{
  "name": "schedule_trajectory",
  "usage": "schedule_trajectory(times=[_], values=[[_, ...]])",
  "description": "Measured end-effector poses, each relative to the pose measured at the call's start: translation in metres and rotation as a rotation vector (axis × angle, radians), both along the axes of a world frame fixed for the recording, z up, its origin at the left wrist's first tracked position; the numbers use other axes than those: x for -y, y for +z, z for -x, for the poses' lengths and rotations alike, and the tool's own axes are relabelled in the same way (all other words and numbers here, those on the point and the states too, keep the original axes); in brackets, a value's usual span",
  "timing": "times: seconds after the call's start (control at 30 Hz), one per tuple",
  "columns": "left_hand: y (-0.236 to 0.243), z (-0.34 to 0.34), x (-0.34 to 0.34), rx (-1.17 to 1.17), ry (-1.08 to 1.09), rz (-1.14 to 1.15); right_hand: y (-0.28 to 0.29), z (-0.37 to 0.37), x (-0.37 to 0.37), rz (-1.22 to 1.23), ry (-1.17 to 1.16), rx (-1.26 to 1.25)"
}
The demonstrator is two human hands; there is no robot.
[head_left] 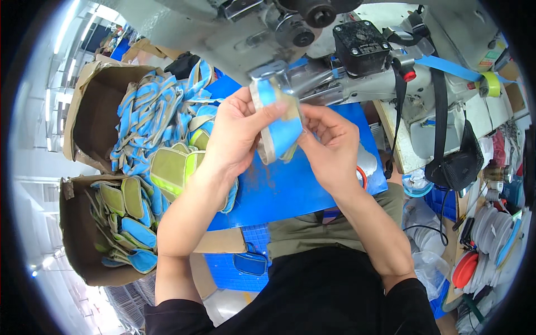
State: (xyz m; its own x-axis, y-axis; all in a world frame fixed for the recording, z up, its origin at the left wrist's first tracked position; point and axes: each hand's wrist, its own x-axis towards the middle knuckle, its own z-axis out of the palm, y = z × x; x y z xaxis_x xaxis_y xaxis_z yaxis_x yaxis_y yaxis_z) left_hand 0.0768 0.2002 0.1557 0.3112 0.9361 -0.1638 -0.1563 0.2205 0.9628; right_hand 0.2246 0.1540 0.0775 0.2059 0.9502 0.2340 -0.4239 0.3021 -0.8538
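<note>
A small blue and beige fabric piece [285,133] with a pale edging strip is held up just below the sewing machine head [190,28]. My left hand [237,131] grips its left side, with the thumb lying across the front. On the other side, the fingers of my right hand [332,145] pinch its right edge. The piece is tilted, and its back is hidden. Behind it, the machine's metal arm and clear guard partly overlap the top edge. Beneath both hands lies the blue work table [273,195].
Left of my forearm, green and blue fabric pouches [167,167] lie beside a heap of blue-beige strips [148,111]. Two cardboard boxes [84,240] stand there, the lower holding several pouches. At right are a blue tape on a yellow-green roll [490,85], hanging black straps and stacked reels [491,234].
</note>
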Motion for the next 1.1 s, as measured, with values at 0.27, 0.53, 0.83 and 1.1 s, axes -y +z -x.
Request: schedule_trajectory(times=[0.27,0.53,0.83,1.1], values=[[0.002,0.000,0.013,-0.274,0.029,-0.181,0.004,-0.003,-0.002,0.081,-0.011,0.055],[0.001,0.008,0.007,-0.048,-0.019,-0.013,-0.002,0.000,-0.003,-0.150,-0.247,0.286],[-0.009,0.003,0.010,-0.072,0.018,-0.102,-0.007,-0.004,-0.006,-0.157,-0.252,0.412],[-0.011,-0.002,0.012,-0.086,-0.001,-0.152,-0.013,-0.003,-0.002,-0.089,-0.174,0.309]])
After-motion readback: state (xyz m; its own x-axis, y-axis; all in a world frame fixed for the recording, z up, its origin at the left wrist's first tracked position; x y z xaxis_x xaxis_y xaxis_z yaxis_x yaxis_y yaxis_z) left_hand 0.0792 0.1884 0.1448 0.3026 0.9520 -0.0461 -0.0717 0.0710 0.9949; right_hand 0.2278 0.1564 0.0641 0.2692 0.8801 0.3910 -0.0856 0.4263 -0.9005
